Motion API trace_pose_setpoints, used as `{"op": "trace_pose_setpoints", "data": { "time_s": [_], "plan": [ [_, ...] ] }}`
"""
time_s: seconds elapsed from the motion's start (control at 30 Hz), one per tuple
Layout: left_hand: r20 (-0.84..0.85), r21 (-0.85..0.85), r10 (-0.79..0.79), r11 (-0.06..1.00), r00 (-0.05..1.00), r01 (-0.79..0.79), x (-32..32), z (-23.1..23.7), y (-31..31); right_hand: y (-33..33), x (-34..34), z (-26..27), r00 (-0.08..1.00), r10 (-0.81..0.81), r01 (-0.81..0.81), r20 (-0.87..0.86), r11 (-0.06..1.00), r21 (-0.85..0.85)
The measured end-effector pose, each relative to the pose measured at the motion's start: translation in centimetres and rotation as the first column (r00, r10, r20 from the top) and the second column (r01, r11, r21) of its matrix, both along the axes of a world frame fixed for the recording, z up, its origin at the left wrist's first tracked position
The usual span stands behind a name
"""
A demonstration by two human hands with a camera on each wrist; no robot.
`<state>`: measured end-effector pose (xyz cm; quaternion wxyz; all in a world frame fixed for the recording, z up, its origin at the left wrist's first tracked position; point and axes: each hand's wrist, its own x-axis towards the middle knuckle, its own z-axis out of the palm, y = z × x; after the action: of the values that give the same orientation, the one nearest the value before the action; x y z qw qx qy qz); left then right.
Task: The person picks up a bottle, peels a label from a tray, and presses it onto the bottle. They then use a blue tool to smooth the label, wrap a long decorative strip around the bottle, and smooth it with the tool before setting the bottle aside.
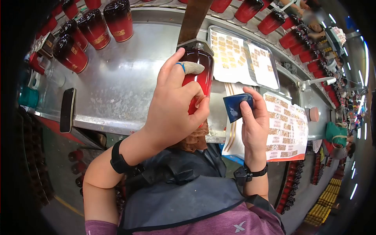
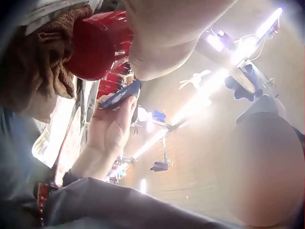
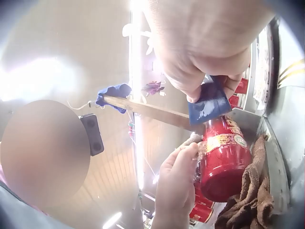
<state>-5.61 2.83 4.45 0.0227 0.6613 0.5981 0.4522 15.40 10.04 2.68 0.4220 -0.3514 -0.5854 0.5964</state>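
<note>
On one metal counter [image 1: 105, 92], one tray [image 1: 258, 42] by the far edge bears two sticker sheets [image 1: 229, 55]. One left hand [image 1: 176, 98] holds, partly hiding, one red jar [image 1: 206, 74] toward the near edge; one right hand [image 1: 255, 121] pinches one blue pad [image 1: 234, 106].

Your bottle [image 1: 206, 79] is red, shading to near-black at its far end, with gold patterning. Your scraper [image 1: 234, 106] is blue. The near cloth [image 1: 196, 140] is brown.
</note>
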Motion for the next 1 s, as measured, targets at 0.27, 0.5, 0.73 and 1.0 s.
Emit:
{"op": "trace_pose_setpoints", "data": {
  "time_s": [0.27, 0.5, 0.73, 1.0],
  "plan": [
    [0.050, -0.047, 0.019, 0.999, 0.999, -0.017, 0.2, -0.1, 0.5, 0.1, 0.6, -1.3, 0.995, -0.030, 0.012, -0.097, 0.982, -0.187],
    [-0.003, -0.113, 0.078, 0.991, 0.997, -0.078, -1.1, 0.0, -0.4, 0.1, 0.2, -1.8, 0.985, 0.007, -0.060, -0.171, 0.950, -0.307],
    [0.003, -0.137, -0.025, 0.990, 1.000, 0.026, 0.0, 1.3, -0.2, 2.1, -1.1, -0.3, 0.930, 0.336, -0.296, 0.149, 0.925, -0.238],
    [0.128, -0.179, -0.104, 0.976, 0.986, 0.126, 1.4, 1.2, 0.7, 2.0, -1.5, -2.2, 0.955, 0.272, -0.231, 0.119, 0.932, -0.278]
  ]
}}
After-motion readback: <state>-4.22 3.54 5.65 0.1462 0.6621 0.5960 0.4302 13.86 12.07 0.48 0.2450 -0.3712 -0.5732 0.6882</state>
